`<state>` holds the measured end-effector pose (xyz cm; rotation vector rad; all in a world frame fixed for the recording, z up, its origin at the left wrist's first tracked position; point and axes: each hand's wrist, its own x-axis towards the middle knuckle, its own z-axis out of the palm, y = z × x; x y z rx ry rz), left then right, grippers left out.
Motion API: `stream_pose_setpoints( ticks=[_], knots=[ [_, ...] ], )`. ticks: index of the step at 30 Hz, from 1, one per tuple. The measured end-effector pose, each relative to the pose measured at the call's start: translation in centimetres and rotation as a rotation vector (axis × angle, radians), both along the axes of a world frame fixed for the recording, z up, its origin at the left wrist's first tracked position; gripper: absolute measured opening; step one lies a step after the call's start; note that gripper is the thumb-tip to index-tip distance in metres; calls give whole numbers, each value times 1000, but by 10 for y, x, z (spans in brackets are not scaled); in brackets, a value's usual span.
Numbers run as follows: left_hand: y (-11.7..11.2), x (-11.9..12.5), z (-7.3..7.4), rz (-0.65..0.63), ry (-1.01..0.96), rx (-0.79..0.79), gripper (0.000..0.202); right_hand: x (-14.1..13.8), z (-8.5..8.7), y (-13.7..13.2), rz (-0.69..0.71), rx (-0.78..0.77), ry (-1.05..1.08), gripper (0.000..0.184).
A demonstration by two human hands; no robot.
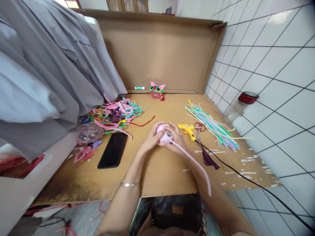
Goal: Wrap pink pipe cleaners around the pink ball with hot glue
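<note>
Between my two hands, above the middle of the table, is a rounded pale-pink pipe cleaner piece (162, 133). My left hand (153, 136) wraps its left side, the thumb lying across the front. On the opposite side my right hand (176, 137) grips it, fingers curled around the edge. One long loose pipe cleaner end (195, 160) trails from the piece over my right forearm. Part of the piece is hidden by my fingers. Just right of my hands lies a yellow glue gun (187, 130), with red-handled scissors (199, 127) beside it.
Loose pipe cleaners (214, 126) lie right; a tangled coloured pile (118, 111) lies left. A black phone (112, 150), purple tassel (209, 159) and glass jar (237, 109) are about. At the back sit a colourful animal head (156, 90) and a marker (139, 88). A black cord (241, 177) crosses right.
</note>
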<state>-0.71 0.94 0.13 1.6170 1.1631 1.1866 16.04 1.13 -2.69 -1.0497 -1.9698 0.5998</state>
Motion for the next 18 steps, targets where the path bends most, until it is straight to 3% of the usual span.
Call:
stream_pose_setpoints(
  ticks=[18],
  knots=[
    [0, 0, 3, -11, 0, -14, 45, -1, 4, -3, -61, 106, 68, 51]
  ],
)
